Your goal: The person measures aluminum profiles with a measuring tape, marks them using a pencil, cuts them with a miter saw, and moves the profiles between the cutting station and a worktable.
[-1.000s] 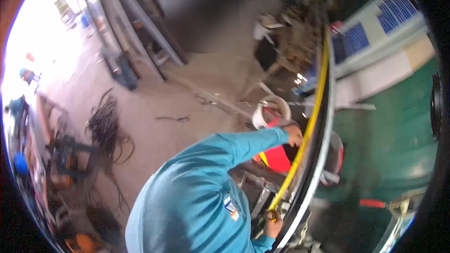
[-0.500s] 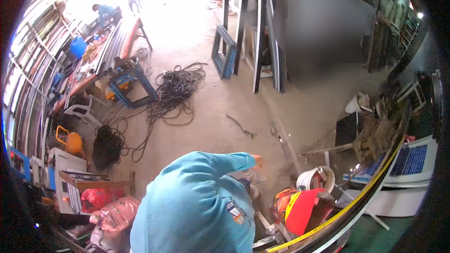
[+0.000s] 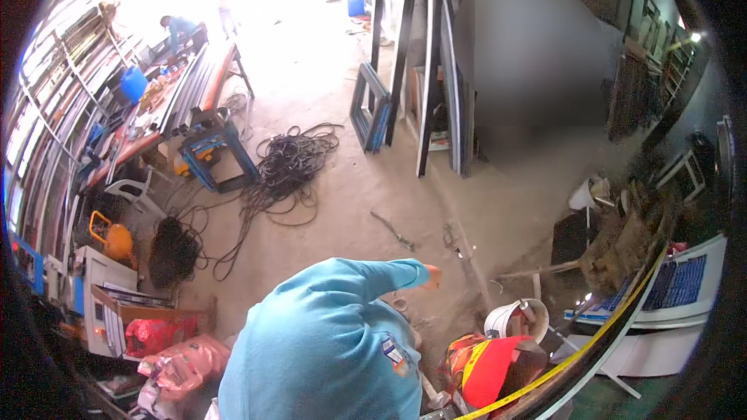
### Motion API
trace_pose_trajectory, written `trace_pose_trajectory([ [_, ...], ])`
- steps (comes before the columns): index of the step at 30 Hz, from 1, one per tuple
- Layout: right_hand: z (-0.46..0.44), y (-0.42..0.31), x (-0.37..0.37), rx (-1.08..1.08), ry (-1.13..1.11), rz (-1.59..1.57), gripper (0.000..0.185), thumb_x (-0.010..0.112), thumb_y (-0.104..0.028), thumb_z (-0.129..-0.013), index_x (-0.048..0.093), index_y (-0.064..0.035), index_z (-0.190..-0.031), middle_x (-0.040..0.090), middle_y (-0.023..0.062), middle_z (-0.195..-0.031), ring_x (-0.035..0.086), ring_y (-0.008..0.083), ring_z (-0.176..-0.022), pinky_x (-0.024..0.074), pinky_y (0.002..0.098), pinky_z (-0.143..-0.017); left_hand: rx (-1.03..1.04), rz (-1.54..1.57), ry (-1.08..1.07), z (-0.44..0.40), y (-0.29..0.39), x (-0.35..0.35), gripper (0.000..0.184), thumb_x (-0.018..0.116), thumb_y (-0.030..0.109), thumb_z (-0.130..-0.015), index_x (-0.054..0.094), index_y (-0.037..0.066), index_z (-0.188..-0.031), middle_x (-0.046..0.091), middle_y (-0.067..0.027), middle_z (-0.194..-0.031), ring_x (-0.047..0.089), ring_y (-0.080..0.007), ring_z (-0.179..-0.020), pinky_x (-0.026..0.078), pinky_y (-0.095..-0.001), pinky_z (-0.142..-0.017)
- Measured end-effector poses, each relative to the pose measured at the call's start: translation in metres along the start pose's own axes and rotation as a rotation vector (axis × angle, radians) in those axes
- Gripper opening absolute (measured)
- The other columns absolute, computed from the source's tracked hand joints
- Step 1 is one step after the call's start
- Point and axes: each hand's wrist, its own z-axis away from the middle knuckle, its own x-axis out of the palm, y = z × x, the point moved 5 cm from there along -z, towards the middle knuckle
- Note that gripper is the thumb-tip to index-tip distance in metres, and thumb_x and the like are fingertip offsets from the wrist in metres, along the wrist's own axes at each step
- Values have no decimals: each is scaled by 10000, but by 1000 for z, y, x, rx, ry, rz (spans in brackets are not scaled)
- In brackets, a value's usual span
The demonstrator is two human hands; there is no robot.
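My left arm, in a light blue sleeve (image 3: 327, 327), bends across the bottom centre of the head view. At the cuff, my left hand (image 3: 433, 277) shows as a small blurred patch over the floor, its fingers too indistinct to read. Nothing can be made out in it. My right hand is out of sight. To the lower right of the left hand are a white bucket (image 3: 498, 319) with things in it and a red and yellow bag (image 3: 490, 369). A yellow measuring tape (image 3: 506, 399) runs along a long dark edge at the lower right.
Tangled black cable (image 3: 292, 159) lies on the floor ahead. Blue-black frames (image 3: 369, 109) and tall profiles (image 3: 426, 70) stand upright beyond it. At left are a white chair (image 3: 138, 189) and a pink bag (image 3: 183, 369). Another person (image 3: 183, 31) bends over a far bench. Grey blur covers the upper right.
The view has tilted slightly, so the floor objects ahead sit lower in the frame. My left hand appears a little farther right. No grasp or release is visible.
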Motion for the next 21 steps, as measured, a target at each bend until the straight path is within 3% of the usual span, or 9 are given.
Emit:
trace_pose_trajectory([
  [2,5,16,-10,9,32,0,464,580,-258,-921,476,-83,-1337,503,226,-1302,565,226,-1097,490,302,-873,141,-58,-30,-26,15,4,304,594,269,-796,707,30,-945,693,-144,-971,647,-298,-917,510,-435,-784],
  [5,37,61,-29,11,133,10,458,572,-259,-931,467,-78,-1338,487,229,-1320,561,221,-1109,498,291,-867,-40,157,-87,-37,37,-18,301,647,297,-771,718,99,-987,707,-75,-991,661,-261,-903,521,-398,-763],
  [8,106,78,-37,-331,372,246,453,564,-259,-940,458,-73,-1339,470,231,-1339,558,217,-1120,506,281,-860,109,107,-29,-65,49,11,340,660,365,-757,720,136,-1001,708,-82,-986,669,-252,-882,523,-398,-776],
  [11,145,69,-43,440,314,-125,378,710,-194,-829,576,3,-1122,669,107,-872,647,157,-710,515,308,-609,320,154,-249,-99,68,55,318,654,373,-785,721,131,-980,712,-92,-892,663,-217,-804,528,-396,-725],
  [12,152,57,-50,343,347,-52,323,720,-187,-820,613,-13,-1070,662,118,-829,635,153,-631,498,298,-537,345,272,-251,-94,88,53,326,642,397,-807,716,125,-972,705,-89,-880,641,-184,-778,522,-383,-720],
  [13,166,17,-64,425,468,29,375,740,-293,-796,641,-38,-1052,672,159,-834,665,238,-682,527,361,-602,376,318,-295,-126,66,101,337,632,363,-843,688,74,-1009,699,-99,-913,633,-174,-792,518,-362,-737],
  [14,178,71,-54,489,537,187,514,734,-433,-752,642,-55,-1088,675,193,-834,671,343,-781,529,445,-689,499,358,-392,-100,120,64,338,633,308,-875,651,26,-1058,690,-113,-955,638,-181,-846,515,-352,-765],
  [15,189,42,-69,602,573,207,608,714,-516,-713,639,-67,-1115,673,221,-883,649,396,-874,511,486,-766,366,266,-477,-68,179,35,336,648,256,-879,627,2,-1098,684,-114,-988,645,-196,-915,515,-350,-795],
  [21,282,86,-79,546,838,89,654,737,-443,-676,618,-50,-1185,689,162,-984,678,294,-888,513,371,-790,721,203,-513,-46,314,78,339,672,207,-862,619,9,-1131,671,-117,-1052,639,-197,-967,516,-331,-825],
])
